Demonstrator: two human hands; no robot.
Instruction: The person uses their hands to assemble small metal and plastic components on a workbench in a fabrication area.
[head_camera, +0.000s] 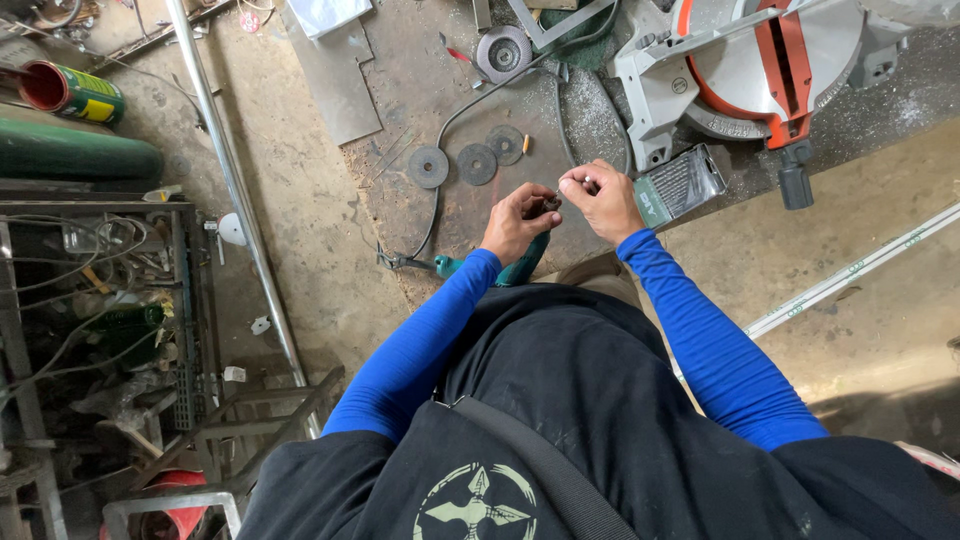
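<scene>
Above the floor: both hands met over a teal power drill (520, 268).
Left hand (517, 222): fingers pinched a small dark part (549, 203).
Right hand (605, 203): fingertips pressed together on it — better kept steady, close, square.

Even, soft daylight; no hard shadows, only a faint dark patch on the floor (880, 400) at lower right. Sharp at centre, no motion blur. Wide-angle bending at edges. Slight glare on the steel pipe (225, 150).
</scene>
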